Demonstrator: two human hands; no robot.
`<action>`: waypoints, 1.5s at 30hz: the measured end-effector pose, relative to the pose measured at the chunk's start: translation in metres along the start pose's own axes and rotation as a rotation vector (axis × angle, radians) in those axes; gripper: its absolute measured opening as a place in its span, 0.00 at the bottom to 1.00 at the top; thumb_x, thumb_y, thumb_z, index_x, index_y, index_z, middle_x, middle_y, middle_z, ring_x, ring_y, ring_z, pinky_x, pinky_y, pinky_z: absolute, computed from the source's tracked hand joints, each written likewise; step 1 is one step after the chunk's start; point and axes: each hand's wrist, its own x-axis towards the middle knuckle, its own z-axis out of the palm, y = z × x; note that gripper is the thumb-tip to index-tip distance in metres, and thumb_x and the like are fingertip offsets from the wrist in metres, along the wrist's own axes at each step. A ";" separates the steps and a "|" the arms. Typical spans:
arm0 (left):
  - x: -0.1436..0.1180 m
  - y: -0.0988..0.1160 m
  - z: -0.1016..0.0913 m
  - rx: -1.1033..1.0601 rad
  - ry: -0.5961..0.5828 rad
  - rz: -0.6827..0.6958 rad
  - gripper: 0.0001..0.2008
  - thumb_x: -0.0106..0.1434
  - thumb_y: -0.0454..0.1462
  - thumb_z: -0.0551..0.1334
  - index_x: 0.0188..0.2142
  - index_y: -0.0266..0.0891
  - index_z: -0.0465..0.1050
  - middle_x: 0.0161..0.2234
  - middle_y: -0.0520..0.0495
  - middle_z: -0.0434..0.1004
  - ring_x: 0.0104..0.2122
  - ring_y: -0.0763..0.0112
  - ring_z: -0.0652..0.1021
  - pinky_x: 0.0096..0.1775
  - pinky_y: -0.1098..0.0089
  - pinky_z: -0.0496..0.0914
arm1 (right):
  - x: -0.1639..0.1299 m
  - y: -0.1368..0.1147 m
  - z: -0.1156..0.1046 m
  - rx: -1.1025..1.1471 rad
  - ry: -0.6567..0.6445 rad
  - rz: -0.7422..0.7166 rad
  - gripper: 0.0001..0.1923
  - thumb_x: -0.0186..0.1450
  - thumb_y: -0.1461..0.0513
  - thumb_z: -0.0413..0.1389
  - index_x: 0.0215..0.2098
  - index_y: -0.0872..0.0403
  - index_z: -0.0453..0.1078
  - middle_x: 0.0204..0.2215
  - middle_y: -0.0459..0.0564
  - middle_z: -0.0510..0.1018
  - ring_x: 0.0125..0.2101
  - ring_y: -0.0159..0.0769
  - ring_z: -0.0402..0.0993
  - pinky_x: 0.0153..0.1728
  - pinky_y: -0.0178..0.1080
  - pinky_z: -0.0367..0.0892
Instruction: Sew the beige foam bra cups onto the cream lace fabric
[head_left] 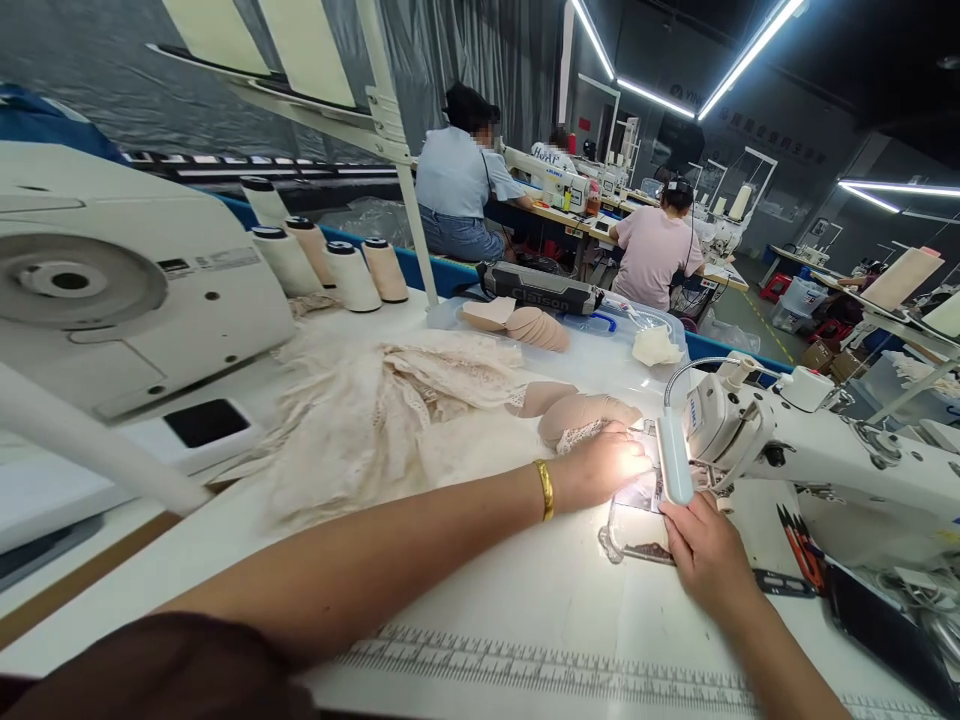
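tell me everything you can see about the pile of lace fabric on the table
The lace fabric is a loose, crumpled heap of cream to pale beige openwork material, with scalloped and net-like patterns showing. It lies on the white table, in front of the thread cones and left of the beige padded cups. Its right edge spreads toward those cups and the left hand, which rests just past it under the machine lamp. Whether it is one piece or several cannot be told.

Smooth, glossy white enamel on the sewing machine [817, 440]; soft cream lace cloth [375, 410], openwork and rough; matt white tabletop [525, 590]; shiny gold metal bangle [545, 489].
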 end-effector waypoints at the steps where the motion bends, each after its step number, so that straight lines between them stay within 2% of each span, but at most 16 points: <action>1: -0.001 0.001 -0.003 0.008 -0.002 0.000 0.10 0.65 0.26 0.56 0.29 0.38 0.71 0.30 0.48 0.75 0.31 0.65 0.72 0.47 0.59 0.63 | 0.000 -0.003 -0.001 0.077 -0.002 0.061 0.11 0.73 0.63 0.47 0.43 0.50 0.72 0.33 0.51 0.76 0.34 0.41 0.73 0.33 0.40 0.67; 4: -0.015 0.016 -0.022 -0.044 -0.008 0.023 0.10 0.63 0.24 0.56 0.32 0.39 0.71 0.29 0.50 0.75 0.30 0.66 0.73 0.45 0.61 0.65 | 0.005 -0.018 -0.001 0.483 -0.060 0.359 0.08 0.73 0.56 0.51 0.46 0.49 0.67 0.33 0.48 0.78 0.33 0.40 0.75 0.33 0.40 0.69; 7: -0.042 0.058 -0.047 -0.308 0.032 -0.022 0.09 0.67 0.28 0.57 0.41 0.41 0.73 0.43 0.46 0.80 0.45 0.64 0.77 0.53 0.60 0.65 | 0.013 -0.040 0.006 0.928 -0.059 0.617 0.19 0.69 0.52 0.57 0.54 0.49 0.60 0.28 0.43 0.76 0.28 0.37 0.74 0.28 0.37 0.69; 9: -0.062 0.093 -0.056 -0.714 0.027 -0.221 0.10 0.67 0.40 0.65 0.46 0.40 0.74 0.49 0.42 0.79 0.50 0.61 0.76 0.53 0.61 0.68 | 0.013 -0.057 0.012 1.078 0.021 0.685 0.23 0.67 0.52 0.59 0.56 0.49 0.58 0.24 0.39 0.72 0.24 0.34 0.70 0.27 0.35 0.67; 11: -0.076 0.122 -0.056 -1.296 -0.153 -0.563 0.18 0.66 0.49 0.65 0.46 0.39 0.74 0.42 0.43 0.81 0.41 0.63 0.80 0.44 0.64 0.74 | 0.005 -0.075 0.017 1.110 0.107 0.690 0.26 0.67 0.54 0.59 0.59 0.47 0.56 0.24 0.38 0.72 0.23 0.32 0.69 0.27 0.35 0.68; 12: -0.079 0.131 -0.053 -1.553 -0.129 -0.737 0.21 0.66 0.52 0.64 0.47 0.37 0.73 0.42 0.42 0.81 0.41 0.63 0.81 0.45 0.64 0.75 | -0.003 -0.082 0.020 1.098 0.141 0.671 0.27 0.68 0.54 0.59 0.60 0.46 0.56 0.25 0.38 0.72 0.23 0.33 0.70 0.28 0.35 0.69; 14: -0.080 0.138 -0.047 -1.866 0.130 -0.964 0.23 0.64 0.53 0.65 0.48 0.36 0.73 0.44 0.41 0.80 0.46 0.62 0.80 0.50 0.63 0.73 | -0.022 -0.095 0.023 1.036 0.168 0.615 0.25 0.68 0.54 0.59 0.60 0.45 0.59 0.27 0.40 0.72 0.25 0.34 0.71 0.28 0.36 0.71; 16: -0.077 0.134 -0.043 -1.907 0.479 -1.057 0.24 0.59 0.49 0.71 0.48 0.36 0.74 0.46 0.42 0.79 0.49 0.62 0.78 0.53 0.64 0.72 | -0.041 -0.102 0.024 0.943 0.135 0.570 0.19 0.69 0.54 0.58 0.57 0.44 0.65 0.29 0.43 0.73 0.27 0.35 0.73 0.29 0.37 0.72; 17: -0.075 0.131 -0.042 -1.889 0.577 -1.070 0.24 0.56 0.46 0.74 0.47 0.37 0.75 0.46 0.43 0.80 0.48 0.62 0.78 0.52 0.65 0.72 | -0.047 -0.104 0.023 0.900 0.099 0.550 0.17 0.70 0.53 0.57 0.55 0.45 0.68 0.31 0.45 0.75 0.30 0.37 0.75 0.31 0.38 0.74; 18: -0.073 0.129 -0.042 -1.878 0.607 -1.074 0.24 0.54 0.45 0.76 0.46 0.37 0.75 0.45 0.43 0.80 0.46 0.62 0.79 0.50 0.66 0.72 | -0.051 -0.104 0.021 0.868 0.055 0.531 0.16 0.70 0.53 0.57 0.55 0.45 0.70 0.34 0.47 0.77 0.34 0.39 0.77 0.34 0.39 0.75; 21: -0.070 0.130 -0.047 -1.943 0.437 -0.970 0.23 0.53 0.45 0.77 0.44 0.34 0.78 0.41 0.42 0.81 0.41 0.61 0.80 0.45 0.66 0.73 | -0.047 -0.099 0.015 0.901 0.009 0.546 0.21 0.70 0.51 0.56 0.60 0.45 0.69 0.54 0.54 0.77 0.54 0.48 0.74 0.48 0.46 0.75; 24: -0.068 0.136 -0.056 -1.985 0.321 -0.851 0.23 0.55 0.46 0.75 0.46 0.34 0.79 0.41 0.41 0.82 0.41 0.60 0.80 0.45 0.65 0.72 | -0.034 -0.097 0.008 1.133 0.091 0.692 0.29 0.71 0.47 0.53 0.68 0.43 0.61 0.65 0.55 0.67 0.60 0.49 0.70 0.50 0.50 0.74; 28: -0.067 0.136 -0.062 -1.986 0.394 -0.891 0.24 0.56 0.42 0.74 0.52 0.38 0.78 0.46 0.41 0.81 0.45 0.59 0.78 0.46 0.67 0.71 | -0.027 -0.106 0.002 1.467 0.122 0.869 0.37 0.68 0.46 0.59 0.71 0.41 0.53 0.56 0.54 0.76 0.49 0.46 0.78 0.46 0.47 0.75; 33: -0.062 0.135 -0.052 -1.949 0.603 -1.014 0.21 0.56 0.43 0.74 0.45 0.34 0.82 0.43 0.38 0.82 0.42 0.60 0.79 0.46 0.66 0.71 | -0.027 -0.114 0.006 1.506 0.228 0.950 0.50 0.57 0.54 0.71 0.70 0.43 0.50 0.42 0.49 0.82 0.40 0.43 0.80 0.42 0.44 0.75; 38: -0.054 0.137 -0.048 -1.923 0.678 -0.987 0.22 0.52 0.42 0.77 0.44 0.33 0.83 0.44 0.36 0.83 0.44 0.56 0.80 0.49 0.62 0.71 | -0.024 -0.110 0.008 1.550 0.257 0.955 0.48 0.56 0.53 0.71 0.68 0.43 0.53 0.43 0.49 0.81 0.40 0.41 0.79 0.41 0.42 0.75; 45: -0.050 0.137 -0.051 -1.973 0.677 -0.979 0.22 0.51 0.41 0.77 0.45 0.34 0.82 0.42 0.38 0.84 0.43 0.57 0.81 0.49 0.63 0.72 | -0.023 -0.105 0.010 1.558 0.261 0.968 0.45 0.56 0.51 0.71 0.66 0.43 0.56 0.42 0.48 0.82 0.40 0.41 0.79 0.42 0.42 0.74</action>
